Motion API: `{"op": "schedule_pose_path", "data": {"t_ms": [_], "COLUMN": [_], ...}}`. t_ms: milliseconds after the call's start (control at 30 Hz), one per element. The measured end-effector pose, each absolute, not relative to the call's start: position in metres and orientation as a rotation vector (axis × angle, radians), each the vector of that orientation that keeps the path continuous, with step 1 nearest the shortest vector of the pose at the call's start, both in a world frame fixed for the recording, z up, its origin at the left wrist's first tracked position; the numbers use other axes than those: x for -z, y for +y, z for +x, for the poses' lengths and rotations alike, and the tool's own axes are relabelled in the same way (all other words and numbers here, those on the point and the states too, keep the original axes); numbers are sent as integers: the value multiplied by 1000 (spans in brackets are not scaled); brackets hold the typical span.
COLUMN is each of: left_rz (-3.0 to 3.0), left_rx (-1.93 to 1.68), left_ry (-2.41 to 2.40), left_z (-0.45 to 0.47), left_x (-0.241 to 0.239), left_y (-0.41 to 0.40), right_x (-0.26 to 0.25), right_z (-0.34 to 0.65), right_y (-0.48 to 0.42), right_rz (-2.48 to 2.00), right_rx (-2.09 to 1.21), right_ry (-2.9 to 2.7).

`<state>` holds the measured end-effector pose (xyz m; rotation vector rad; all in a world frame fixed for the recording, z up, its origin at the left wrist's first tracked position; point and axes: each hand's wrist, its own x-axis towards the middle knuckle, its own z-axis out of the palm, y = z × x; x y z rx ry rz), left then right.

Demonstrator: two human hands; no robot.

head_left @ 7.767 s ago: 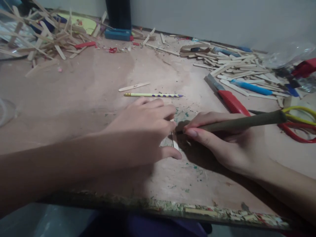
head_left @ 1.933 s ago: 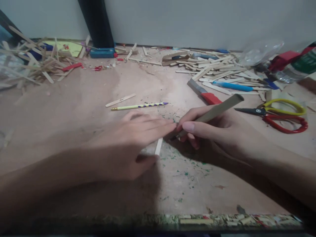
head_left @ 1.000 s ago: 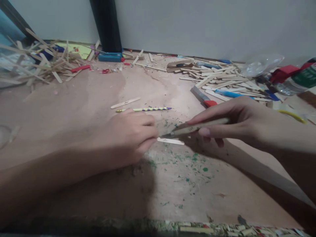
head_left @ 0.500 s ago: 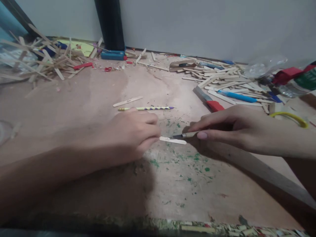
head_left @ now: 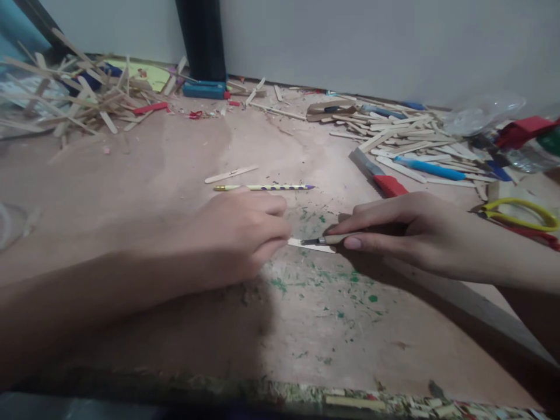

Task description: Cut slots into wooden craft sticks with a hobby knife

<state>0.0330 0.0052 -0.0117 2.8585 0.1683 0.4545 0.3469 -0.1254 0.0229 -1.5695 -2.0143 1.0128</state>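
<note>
My left hand [head_left: 249, 230] is closed on one end of a popsicle stick [head_left: 321, 248], pressing it to the wooden table [head_left: 315, 326]. The rest of that stick is hidden under the fingers. In my right hand [head_left: 394, 233] is a craft knife [head_left: 331, 239], pinched between thumb and fingers. Its blade lies on or right against the upper edge of the stick. Just beyond my left hand lie a patterned pencil [head_left: 280, 188] and another popsicle stick [head_left: 231, 174] with dark marks on it.
A snap-off cutter [head_left: 389, 185] lies past my right hand, with yellow-handled scissors [head_left: 520, 213] to its right. Popsicle sticks [head_left: 411, 137] are heaped at back right, beside a blue pen [head_left: 431, 168], and more sticks [head_left: 90, 99] at back left. Shavings [head_left: 420, 402] line the front edge.
The knife's blade has shifted slightly left along the stick toward my left hand. The view has moved a little, and more of the yellow-handled scissors shows. Both hands keep their grip.
</note>
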Motion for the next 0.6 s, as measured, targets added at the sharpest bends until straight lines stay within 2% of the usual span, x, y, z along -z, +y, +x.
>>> {"op": "schedule_pose_path", "data": {"t_ms": [400,600], "left_rz": [2800,2745], "left_rx": [-511,-453], "left_ry": [317,296], "left_z": [40,40], "left_x": [24,13], "left_y": [1,0], "right_x": [-15,-15], "right_z": [344,344], "right_y": [-126,-127], "right_rz": [-1641,-1616], "right_rx": [-968,-975], "right_ry": [-2004,-2056]}}
